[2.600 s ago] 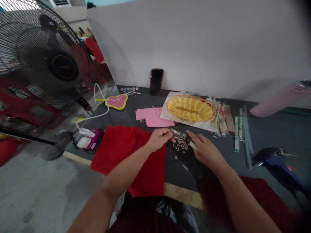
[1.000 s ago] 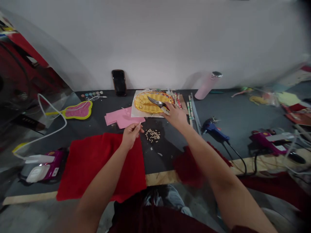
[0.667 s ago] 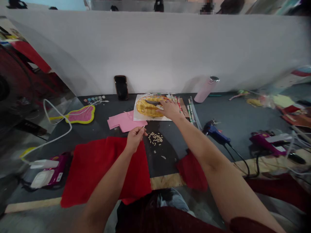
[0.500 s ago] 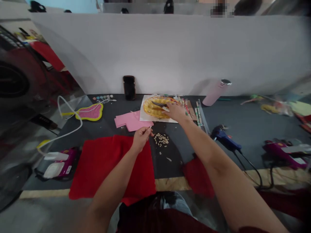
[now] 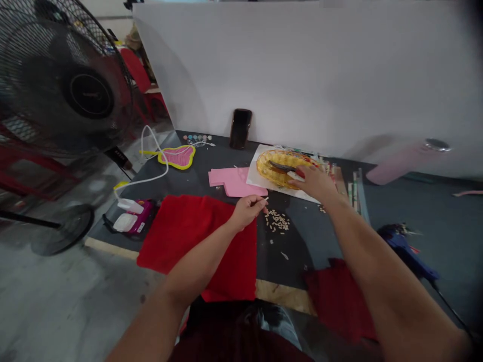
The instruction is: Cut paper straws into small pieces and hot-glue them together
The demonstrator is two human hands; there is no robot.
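Note:
My left hand (image 5: 247,211) pinches a short, thin white stick (image 5: 266,199) above the edge of a red cloth (image 5: 204,226). Just to its right lies a loose pile of small pale pieces (image 5: 278,221). Farther out, my right hand (image 5: 315,181) is closed over the pale handle of dark-bladed shears (image 5: 281,166), over a yellow woven basket (image 5: 266,173). White paper (image 5: 254,173) lies under the basket. Pink paper cut-outs (image 5: 237,182) lie between my left hand and that sheet. My right fingers partly hide the shears' handle.
A phone (image 5: 240,128) leans against the white board (image 5: 302,75). On the right are a pink tumbler (image 5: 400,161), a blue glue gun (image 5: 409,251) and dark red cloth (image 5: 339,296). At left are a purple power strip (image 5: 141,216), a white cable (image 5: 166,166) and a fan (image 5: 90,95).
The view has swung left, bringing the fan into sight and shifting the table things rightward. Both hands keep nearly the same places relative to the pale pieces and the basket.

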